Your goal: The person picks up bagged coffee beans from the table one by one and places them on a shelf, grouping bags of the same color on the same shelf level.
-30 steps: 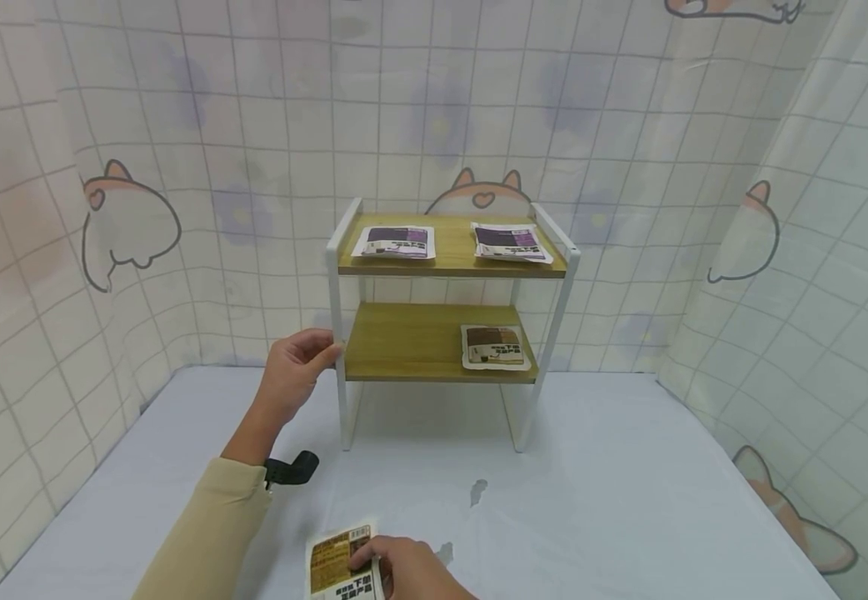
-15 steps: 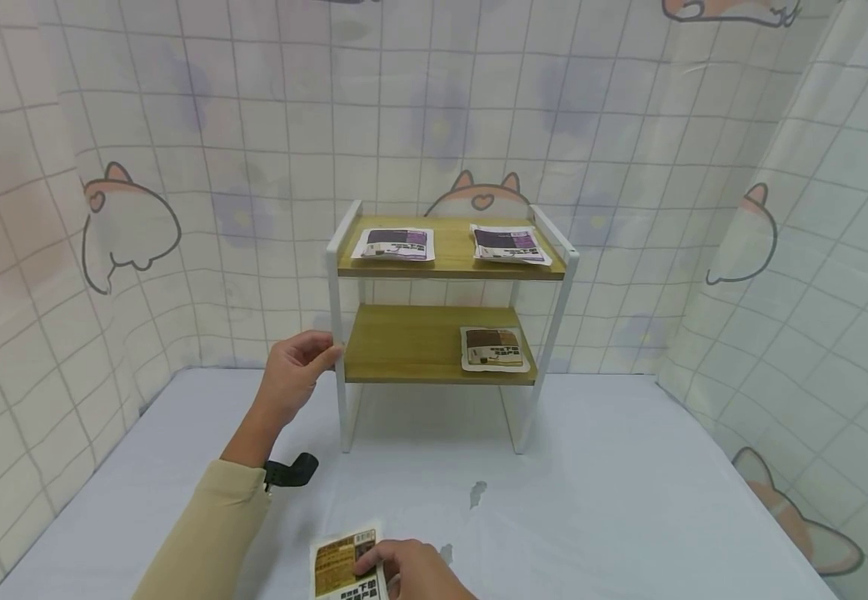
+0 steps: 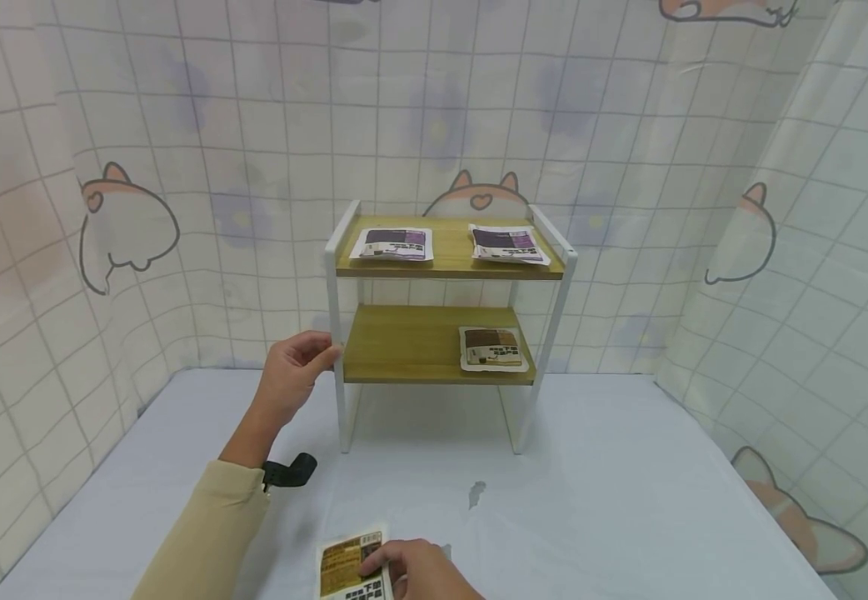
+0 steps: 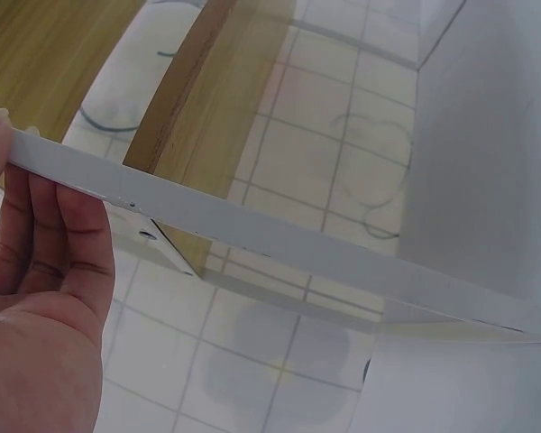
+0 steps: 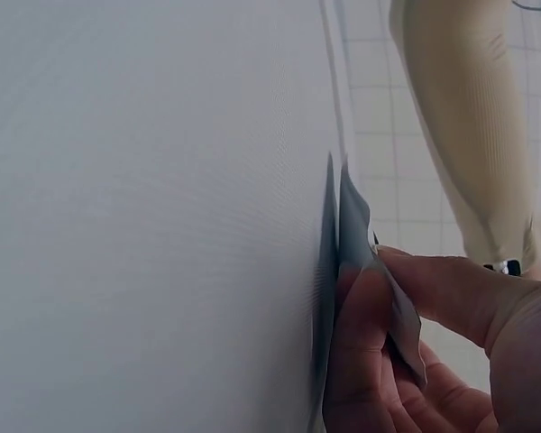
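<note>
My left hand point(image 3: 288, 379) pinches the white left front post point(image 3: 334, 317) of a two-tier shelf rack with wooden boards. In the left wrist view, the thumb lies on one side of that post point(image 4: 252, 225) and the curled fingers on the other. At the bottom of the head view, my right hand point(image 3: 425, 571) holds a flat sachet point(image 3: 341, 568) with a yellow-brown printed label by its right edge. Seen edge-on in the right wrist view, the sachet point(image 5: 353, 221) is pinched between thumb and fingers, close to the white tabletop. Its lower part is cut off in the head view.
Two purple-and-white sachets lie on the upper board, one left point(image 3: 395, 244) and one right point(image 3: 507, 245). A brown sachet point(image 3: 492, 349) lies on the right of the lower board point(image 3: 404, 342). Behind the white-covered table point(image 3: 591, 483) hangs a checked curtain point(image 3: 314, 108).
The right hand and its sachet have shifted slightly to the right and down. The left hand stays on the post, and the rack and its sachets have not moved.
</note>
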A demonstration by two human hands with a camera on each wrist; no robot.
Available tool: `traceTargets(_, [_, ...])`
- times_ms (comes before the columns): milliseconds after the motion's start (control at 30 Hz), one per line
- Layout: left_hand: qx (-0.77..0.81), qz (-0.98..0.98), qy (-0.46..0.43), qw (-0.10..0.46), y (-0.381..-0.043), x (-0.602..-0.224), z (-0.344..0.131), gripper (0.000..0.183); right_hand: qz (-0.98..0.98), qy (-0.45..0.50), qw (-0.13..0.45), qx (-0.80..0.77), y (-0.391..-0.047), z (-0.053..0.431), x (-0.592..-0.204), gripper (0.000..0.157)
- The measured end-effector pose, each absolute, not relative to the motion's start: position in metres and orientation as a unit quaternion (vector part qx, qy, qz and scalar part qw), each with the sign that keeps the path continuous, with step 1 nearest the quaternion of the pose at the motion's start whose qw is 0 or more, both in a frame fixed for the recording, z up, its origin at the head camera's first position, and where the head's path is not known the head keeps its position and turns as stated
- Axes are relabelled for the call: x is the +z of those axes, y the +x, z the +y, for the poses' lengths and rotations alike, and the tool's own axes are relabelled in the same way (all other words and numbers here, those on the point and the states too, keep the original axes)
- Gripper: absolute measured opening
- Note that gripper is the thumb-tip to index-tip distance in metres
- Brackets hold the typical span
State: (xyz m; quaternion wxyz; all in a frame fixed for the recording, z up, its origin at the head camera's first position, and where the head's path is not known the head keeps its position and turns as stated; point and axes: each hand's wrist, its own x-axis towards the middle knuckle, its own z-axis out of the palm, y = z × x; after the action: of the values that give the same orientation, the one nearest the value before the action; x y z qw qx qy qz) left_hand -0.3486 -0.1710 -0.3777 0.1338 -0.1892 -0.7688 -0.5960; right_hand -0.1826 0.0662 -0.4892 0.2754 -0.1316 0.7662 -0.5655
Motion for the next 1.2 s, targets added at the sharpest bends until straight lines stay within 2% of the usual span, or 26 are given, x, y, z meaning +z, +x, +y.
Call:
traceTargets(233, [-0.597, -0.768, -0.191, 0.135, -0.349, -0.378, -0.171, 0.032, 0.731, -0.141, 0.3, -0.597, -0.209, 0.078, -0.552, 0.037])
traceTargets(400, [-0.595, -0.769, -0.188, 0.135, -0.349, -0.378, -0.171, 0.034, 0.725, -0.139, 0.304, -0.602, -0.212, 0.084, -0.562, 0.041])
traceTargets(633, [-0.601, -0.764, -0.193, 0.135, -0.349, -0.378, -0.171, 0.036, 0.709, -0.146, 0.307, -0.617, -0.203, 0.094, -0.544, 0.044])
traceTargets(933, [-0.604, -0.762, -0.192, 0.132, -0.348, -0.377, -0.171, 0.035, 0.716, -0.122, 0.3, -0.619, -0.177, 0.097, -0.481, 0.038])
traceTargets(1200, [-0.604, -0.761, -0.194, 0.133, -0.348, -0.377, -0.171, 0.036, 0.715, -0.121, 0.266, -0.636, -0.171, 0.103, -0.474, 0.037])
